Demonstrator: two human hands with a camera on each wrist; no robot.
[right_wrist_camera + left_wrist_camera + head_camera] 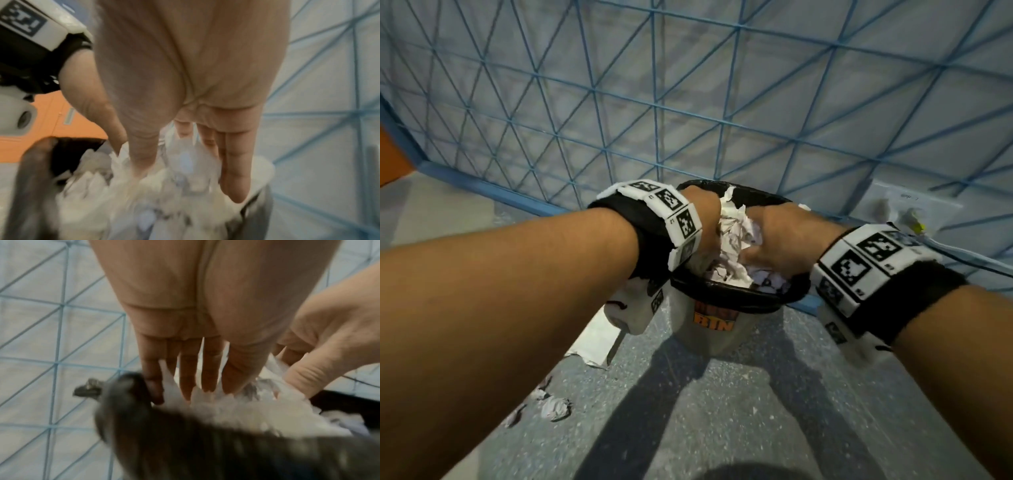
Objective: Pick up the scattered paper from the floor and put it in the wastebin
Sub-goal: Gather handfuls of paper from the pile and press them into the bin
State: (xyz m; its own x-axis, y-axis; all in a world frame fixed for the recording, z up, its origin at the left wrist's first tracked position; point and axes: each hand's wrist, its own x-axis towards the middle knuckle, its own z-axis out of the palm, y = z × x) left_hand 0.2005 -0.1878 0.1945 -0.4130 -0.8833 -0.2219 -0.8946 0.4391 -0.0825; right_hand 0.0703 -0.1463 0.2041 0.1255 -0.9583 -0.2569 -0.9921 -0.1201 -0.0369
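Head view, hands: the left hand (702, 212) and the right hand (774, 236) both reach down into the mouth of the wastebin (709, 329), pressing on the crumpled paper (732, 240) between them; the fingers are hidden in the paper.
Head view, bin: pale and round, with a glossy black liner (739, 298) folded over its rim and an orange label on its side; white creased paper fills it to the top.
Head view, floor: grey speckled floor (722, 411); a few paper scraps (551, 407) lie left of the bin, and a flat white sheet (592, 346) lies closer to it.
Head view, behind: a blue wire grid fence (688, 102) stands just behind the bin.
Left wrist view: left-hand fingers (207, 369) are straight and slightly spread, tips sunk in the white paper; the right hand touches the same pile from the right; the liner rim is blurred.
Right wrist view: right-hand fingers (236, 170) are straight and close together, pushing down into the blurred paper; the left wrist's marker band (30, 24) shows at upper left.
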